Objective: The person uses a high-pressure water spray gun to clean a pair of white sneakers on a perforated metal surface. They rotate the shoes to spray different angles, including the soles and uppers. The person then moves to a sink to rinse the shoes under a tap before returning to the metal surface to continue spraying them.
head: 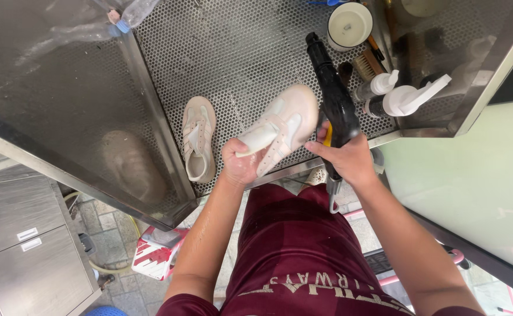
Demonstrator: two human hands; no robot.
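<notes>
The white shoe [282, 129] is held above the front edge of the perforated metal tray [239, 52], tilted so that its long axis runs diagonally — toe up and to the right, heel end down and to the left, where the left hand [242, 164] clasps it. The upper faces the camera, laces and tongue showing. The left hand's fingers are wrapped firmly round the heel part, thumb over the tongue, and the forearm rises from below, bare and wet-looking.

The right hand [347, 158] is clenched round the grip of a black spray gun [332, 99], whose barrel points up and away toward the back of the tray, its long axis nearly vertical in the view with a slight lean to the left. The gun lies just beside the shoe's toe; whether it touches cannot be told. A yellow trigger part shows under the fingers, and a metal fitting hangs below the hand.

A second shoe [199, 137] of the same kind lies flat on the tray to the left, toe pointing away. To the right stand white pump bottles [405, 96], a brush [367, 64] and a round white tub [350, 24].
</notes>
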